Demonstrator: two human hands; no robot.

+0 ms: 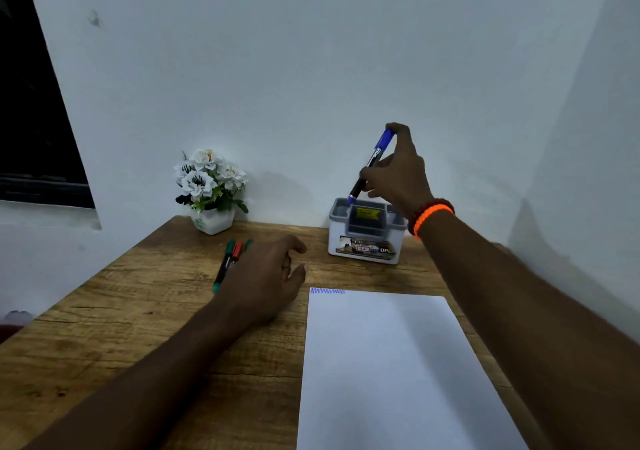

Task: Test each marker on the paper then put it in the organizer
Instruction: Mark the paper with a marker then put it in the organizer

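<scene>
My right hand [398, 169] grips a blue marker [372, 164], tilted, with its lower end at the rim of the left compartment of the grey and white organizer [363, 252]. A white sheet of paper [391, 373] lies in front, with a blue zigzag line [327, 291] at its top left corner. My left hand [266, 276] hovers with loosely curled fingers over the table and holds nothing. It partly hides a green marker [222, 269], a red marker [237, 250] and a second green one [248, 243] lying together.
A white pot of white artificial flowers [209, 186] stands at the back left of the wooden table [121, 311]. A white wall rises behind the table and on the right. A dark window is at the far left.
</scene>
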